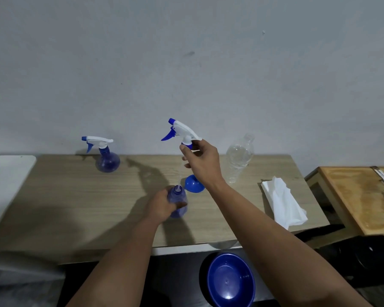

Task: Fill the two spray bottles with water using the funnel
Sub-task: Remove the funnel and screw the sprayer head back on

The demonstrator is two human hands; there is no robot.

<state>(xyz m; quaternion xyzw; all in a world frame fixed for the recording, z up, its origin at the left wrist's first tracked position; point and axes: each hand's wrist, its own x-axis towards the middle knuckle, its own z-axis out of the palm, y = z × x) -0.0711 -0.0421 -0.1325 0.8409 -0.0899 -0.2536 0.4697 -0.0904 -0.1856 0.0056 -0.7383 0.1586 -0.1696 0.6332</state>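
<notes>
My left hand grips a translucent blue spray bottle standing on the wooden table, its neck uncovered. My right hand holds that bottle's white and blue spray head lifted well above it, with the thin dip tube still reaching down into the neck. Just behind the bottle a blue funnel lies on the table, partly hidden by my right wrist. A second blue spray bottle with its head on stands at the back left. A clear plastic water bottle stands at the back right.
A crumpled white tissue lies on the table's right part. A blue bowl sits below the table's front edge. At the right stands a lower wooden table with small items. A white surface adjoins the left. A wall rises behind.
</notes>
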